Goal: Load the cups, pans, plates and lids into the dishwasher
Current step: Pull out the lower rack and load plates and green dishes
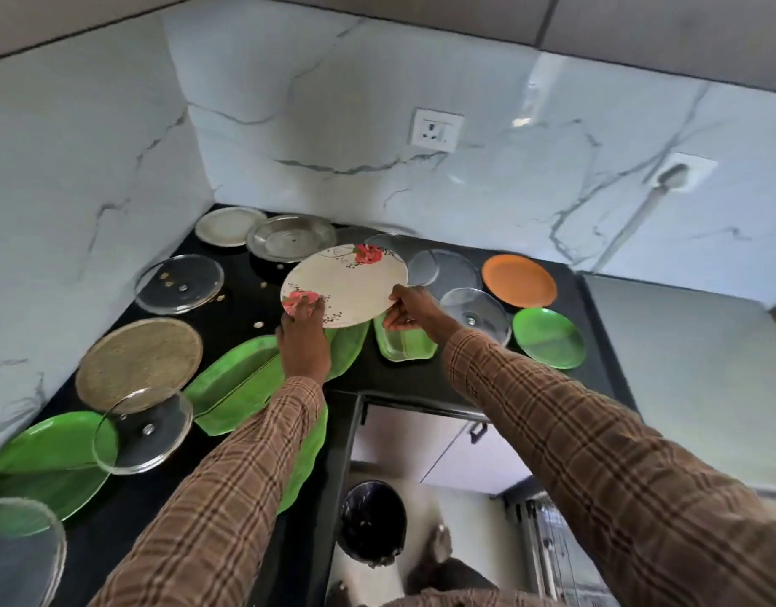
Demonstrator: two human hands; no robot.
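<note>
Over black counter (pixel 373 378), both hands' grip pinches floral plate (pixel 349 284) edges.

Single head-worn wide-angle view, no second view to share. Looks forward and steeply down from standing height over black corner surface (pixel 254 273). Faces marble-patterned wall corner (pixel 189 111) at top of frame. Both sleeved forearms enter from bottom edge, reaching away from lens. Surface near, within arm's reach. Floor (pixel 425 484) visible straight below at bottom centre. Edges curve from lens distortion.
</note>
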